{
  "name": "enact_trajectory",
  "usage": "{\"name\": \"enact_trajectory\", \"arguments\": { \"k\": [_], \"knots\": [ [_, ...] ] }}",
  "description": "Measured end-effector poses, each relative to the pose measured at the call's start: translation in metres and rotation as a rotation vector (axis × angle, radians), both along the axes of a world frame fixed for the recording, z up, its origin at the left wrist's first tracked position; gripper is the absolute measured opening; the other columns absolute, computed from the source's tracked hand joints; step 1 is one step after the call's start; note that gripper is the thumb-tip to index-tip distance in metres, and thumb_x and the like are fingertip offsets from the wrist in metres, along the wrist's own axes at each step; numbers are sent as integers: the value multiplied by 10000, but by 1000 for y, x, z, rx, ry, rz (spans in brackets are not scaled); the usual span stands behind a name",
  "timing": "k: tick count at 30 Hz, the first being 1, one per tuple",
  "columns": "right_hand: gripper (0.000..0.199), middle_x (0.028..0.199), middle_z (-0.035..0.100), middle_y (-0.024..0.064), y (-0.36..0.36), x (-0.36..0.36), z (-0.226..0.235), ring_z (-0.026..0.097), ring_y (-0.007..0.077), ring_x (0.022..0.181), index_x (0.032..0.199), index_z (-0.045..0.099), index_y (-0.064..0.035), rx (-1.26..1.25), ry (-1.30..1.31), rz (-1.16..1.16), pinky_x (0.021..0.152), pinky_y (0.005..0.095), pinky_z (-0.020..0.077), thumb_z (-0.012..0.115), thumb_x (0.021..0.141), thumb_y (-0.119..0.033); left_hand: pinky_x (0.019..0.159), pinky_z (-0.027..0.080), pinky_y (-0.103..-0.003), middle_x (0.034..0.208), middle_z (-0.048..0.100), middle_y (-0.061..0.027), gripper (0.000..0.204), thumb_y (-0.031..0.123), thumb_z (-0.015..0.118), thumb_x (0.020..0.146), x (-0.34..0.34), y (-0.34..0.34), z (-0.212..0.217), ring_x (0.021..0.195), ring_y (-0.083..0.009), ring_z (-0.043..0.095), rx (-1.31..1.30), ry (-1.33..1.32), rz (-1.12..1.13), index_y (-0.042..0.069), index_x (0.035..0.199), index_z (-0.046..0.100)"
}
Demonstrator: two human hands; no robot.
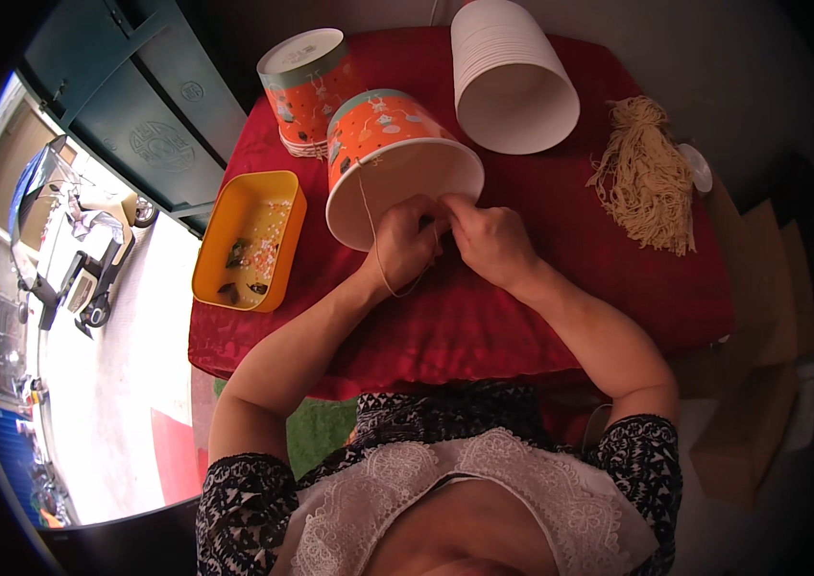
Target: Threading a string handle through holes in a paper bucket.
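A paper bucket with orange printed sides lies tilted on the table, its white mouth toward me. A thin tan cord is fixed at the left of its rim and loops down past my left wrist to my fingers. My left hand is closed at the near rim, with the cord at its fingers. Beside it my right hand pinches at the same edge, fingertips almost touching the left ones. What exactly lies between the fingertips is partly hidden.
Behind stand upside-down orange buckets and a stack of white buckets on its side. A yellow tray with small beads and dark pieces is at left. At right lies a bundle of tan cords by a white disc. Red cloth covers the table.
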State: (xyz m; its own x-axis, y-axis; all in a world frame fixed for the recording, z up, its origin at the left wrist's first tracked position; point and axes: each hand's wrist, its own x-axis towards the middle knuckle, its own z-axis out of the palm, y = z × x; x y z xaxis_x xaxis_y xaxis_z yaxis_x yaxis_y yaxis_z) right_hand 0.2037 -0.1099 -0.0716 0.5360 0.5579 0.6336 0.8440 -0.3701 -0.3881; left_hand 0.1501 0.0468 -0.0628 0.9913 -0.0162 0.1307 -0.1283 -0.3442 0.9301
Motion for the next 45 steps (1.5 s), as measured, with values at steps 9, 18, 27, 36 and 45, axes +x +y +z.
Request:
{"name": "enact_trajectory", "arguments": {
  "k": [9,18,27,36,45],
  "knots": [
    [42,552,602,165,1,3,0,646,319,524,835,542,-19,-78,-34,-41,456,414,519,550,847,-59,489,479,-261,775,607,-82,50,0,566,886,5,3,-3,592,-124,588,44,-11,-4,-23,929,562],
    [76,606,614,208,-1,7,-4,644,367,571,876,519,13,-63,66,-33,497,453,522,505,858,-59,458,437,-276,671,587,-82,105,82,580,894,7,1,16,523,-133,555,-49,148,40,-20,904,557],
    [91,609,599,210,-2,11,-8,627,383,580,811,508,3,-19,103,92,507,466,503,539,852,-71,452,414,-269,668,593,-92,153,98,615,842,8,10,17,511,-138,536,-109,198,49,-40,876,558],
    [92,810,632,156,-4,2,7,640,336,690,898,602,-27,92,115,15,575,400,511,607,807,-14,498,438,-264,672,595,-84,106,45,598,789,6,7,16,560,-134,550,-68,124,62,-34,852,568],
    [123,884,581,142,4,7,-1,596,324,826,916,637,-27,144,57,-13,705,396,504,612,801,7,705,493,-315,811,628,-114,130,-12,604,738,6,7,-6,771,-199,611,285,-293,72,1,867,590]
  ]
}}
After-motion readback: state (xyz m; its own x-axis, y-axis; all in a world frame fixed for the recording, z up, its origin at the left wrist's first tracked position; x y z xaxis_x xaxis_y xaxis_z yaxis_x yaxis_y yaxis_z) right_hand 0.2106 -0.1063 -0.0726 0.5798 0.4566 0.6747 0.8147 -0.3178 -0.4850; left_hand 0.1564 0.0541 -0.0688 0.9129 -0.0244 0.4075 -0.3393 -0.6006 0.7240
